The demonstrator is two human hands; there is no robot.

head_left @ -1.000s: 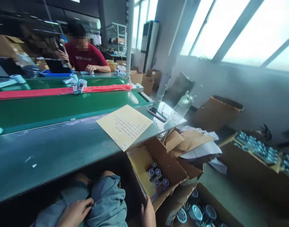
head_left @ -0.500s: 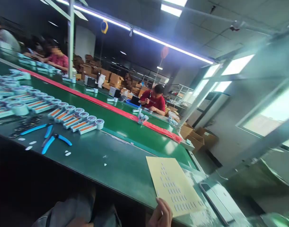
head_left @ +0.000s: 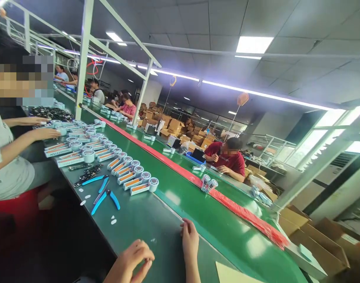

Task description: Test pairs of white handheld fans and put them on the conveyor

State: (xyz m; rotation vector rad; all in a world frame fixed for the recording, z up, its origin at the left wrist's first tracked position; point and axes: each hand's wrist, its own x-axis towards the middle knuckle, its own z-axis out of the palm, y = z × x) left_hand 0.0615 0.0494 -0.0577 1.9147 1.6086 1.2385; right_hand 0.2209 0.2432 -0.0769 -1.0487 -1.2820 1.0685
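Observation:
My left hand is over the near edge of the green bench, thumb apart from its loosely bent fingers, holding nothing visible. To its right, my right hand is above the bench close to the belt, fingers loosely curled with nothing seen in them. A pale yellow sheet shows partly at the bottom edge, right of that hand. Left of my hands lie blue-handled pliers and small white oval pieces. Beyond them stand rows of white round-headed housings with orange strips along their handles.
A green conveyor belt with a red strip runs alongside the bench. Two white round-headed units stand on the strip. A co-worker's hands touch housings at the left. Another person sits across the belt. Cardboard boxes are at the right.
The view has swung left, bringing the nearby co-worker in and most of the yellow sheet out. My right hand has left the sheet's edge. My left hand has risen to the bench edge.

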